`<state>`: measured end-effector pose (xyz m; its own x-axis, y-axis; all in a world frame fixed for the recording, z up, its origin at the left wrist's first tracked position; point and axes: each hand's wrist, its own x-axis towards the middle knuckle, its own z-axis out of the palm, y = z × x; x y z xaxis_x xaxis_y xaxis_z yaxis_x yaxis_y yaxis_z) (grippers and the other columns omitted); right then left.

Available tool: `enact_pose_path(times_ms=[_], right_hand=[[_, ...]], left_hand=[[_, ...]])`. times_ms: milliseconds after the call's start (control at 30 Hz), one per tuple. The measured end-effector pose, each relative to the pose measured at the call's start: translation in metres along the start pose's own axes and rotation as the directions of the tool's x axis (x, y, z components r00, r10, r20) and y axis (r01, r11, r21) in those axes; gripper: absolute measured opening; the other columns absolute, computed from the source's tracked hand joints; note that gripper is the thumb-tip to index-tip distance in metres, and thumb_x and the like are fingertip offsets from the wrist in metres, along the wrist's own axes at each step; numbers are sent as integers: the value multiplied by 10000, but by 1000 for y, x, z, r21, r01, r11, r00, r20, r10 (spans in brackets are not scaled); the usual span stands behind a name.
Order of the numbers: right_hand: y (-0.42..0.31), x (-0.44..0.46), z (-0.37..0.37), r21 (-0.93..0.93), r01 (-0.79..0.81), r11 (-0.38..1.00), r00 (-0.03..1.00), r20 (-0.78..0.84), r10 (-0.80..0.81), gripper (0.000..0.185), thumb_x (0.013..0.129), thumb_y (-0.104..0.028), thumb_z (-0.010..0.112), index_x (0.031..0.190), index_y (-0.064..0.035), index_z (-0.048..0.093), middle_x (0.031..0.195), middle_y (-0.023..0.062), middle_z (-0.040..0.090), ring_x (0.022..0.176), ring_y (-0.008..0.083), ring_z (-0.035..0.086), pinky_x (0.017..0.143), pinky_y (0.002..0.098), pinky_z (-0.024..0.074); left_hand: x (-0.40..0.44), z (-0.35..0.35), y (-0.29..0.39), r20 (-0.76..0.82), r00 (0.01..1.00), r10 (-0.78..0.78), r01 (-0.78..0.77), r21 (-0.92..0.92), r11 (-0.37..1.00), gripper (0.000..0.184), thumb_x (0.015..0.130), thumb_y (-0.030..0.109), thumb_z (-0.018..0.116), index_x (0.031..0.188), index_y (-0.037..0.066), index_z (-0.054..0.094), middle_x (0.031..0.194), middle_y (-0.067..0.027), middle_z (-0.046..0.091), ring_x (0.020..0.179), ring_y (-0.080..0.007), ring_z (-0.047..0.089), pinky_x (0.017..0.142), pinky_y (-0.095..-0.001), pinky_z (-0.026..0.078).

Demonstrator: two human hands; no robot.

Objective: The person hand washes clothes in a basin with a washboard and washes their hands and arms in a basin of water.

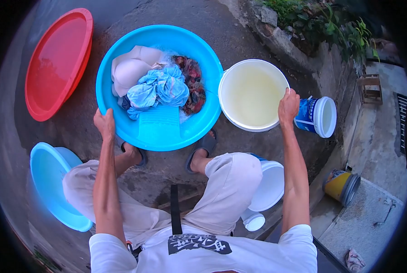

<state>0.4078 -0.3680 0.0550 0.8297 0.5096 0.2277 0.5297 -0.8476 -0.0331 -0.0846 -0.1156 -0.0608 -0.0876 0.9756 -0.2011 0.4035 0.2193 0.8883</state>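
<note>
A large blue basin [162,141] stands in front of my feet, with a ribbed washboard area [159,123] moulded into its near side. In it lie a pale bra [133,68], a bunched light-blue cloth [162,86] and a dark red patterned cloth [193,84], with some suds around them. My left hand [104,123] grips the basin's near-left rim. Right of the basin, a white bucket [253,93] holds cloudy, yellowish liquid. My right hand [289,105] is closed on the bucket's right rim. The bucket's left side meets or nearly meets the basin.
A red basin [60,63] lies at the far left, a light-blue basin [53,182] by my left knee. Right are a blue-labelled bucket [317,116], a white bucket [268,184], a small white tub [253,221] and a yellow bucket [342,187]. A stone edge [280,48] borders plants.
</note>
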Motion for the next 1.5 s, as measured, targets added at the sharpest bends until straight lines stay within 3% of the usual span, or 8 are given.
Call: enact_pose_path(times_ms=[400,800,867,967,1033,1167,1267,1500], right_hand=[[57,33,5,135,15,991,999,46,-22,373,969,-268,353,959,16,596,876,261,591,843,432,553,746,503,415],[192,-4,65,162,-469,868,876,212,434,464,967,-363,377,1077,44,570,1033,259,609,986,406,569,882,447,422],[155,-5,48,131,-499,857,863,169,477,462,946,-324,433,1201,54,498,1156,258,560,1074,412,520,966,451,378],[32,-2,-15,153,168,974,977,-161,-144,458,889,-170,507,1290,38,430,1300,231,454,1221,381,414,1060,440,276],[-61,-22,-15,631,169,757,981,-31,-194,424,850,-74,503,1265,1,454,1280,187,478,1216,320,428,1053,405,300],[-203,-78,59,696,506,510,675,50,-737,607,739,-156,662,1291,-48,435,1304,216,392,1175,395,414,988,460,332],[-246,-107,148,630,583,513,569,133,-811,663,807,-238,628,1397,-113,353,1374,216,353,1188,401,395,995,501,318],[-325,-48,262,610,285,740,506,560,-656,489,847,-213,545,1306,-88,429,1218,219,509,1055,372,509,919,481,400]], left_hand=[[-36,-2,-30,-24,999,-30,34,184,982,176,747,133,605,811,-28,632,694,-81,652,632,-138,591,584,-337,460],[-32,-7,25,142,785,-603,412,607,680,361,779,201,586,1044,-44,594,966,-228,644,966,-340,610,832,-461,458],[-31,-10,21,290,948,-130,-124,714,690,459,778,172,608,1182,-28,524,1161,-259,545,1144,-375,494,946,-465,402],[-32,17,71,368,871,326,-489,580,652,563,790,173,636,1292,1,447,1343,-255,378,1253,-406,363,1037,-465,307],[-32,49,84,489,776,399,-621,478,622,579,793,206,654,1297,8,450,1393,-245,332,1278,-412,337,1051,-481,281],[-30,113,57,657,606,448,-783,392,483,568,818,262,630,1305,29,452,1425,-235,308,1312,-407,303,1060,-496,258],[1,148,8,805,437,402,-889,319,327,541,830,242,591,1286,-12,448,1411,-249,326,1281,-418,339,1055,-486,273],[87,235,3,746,648,153,-699,502,509,304,787,132,545,1041,-34,550,1082,-260,574,1030,-393,546,871,-490,426]])
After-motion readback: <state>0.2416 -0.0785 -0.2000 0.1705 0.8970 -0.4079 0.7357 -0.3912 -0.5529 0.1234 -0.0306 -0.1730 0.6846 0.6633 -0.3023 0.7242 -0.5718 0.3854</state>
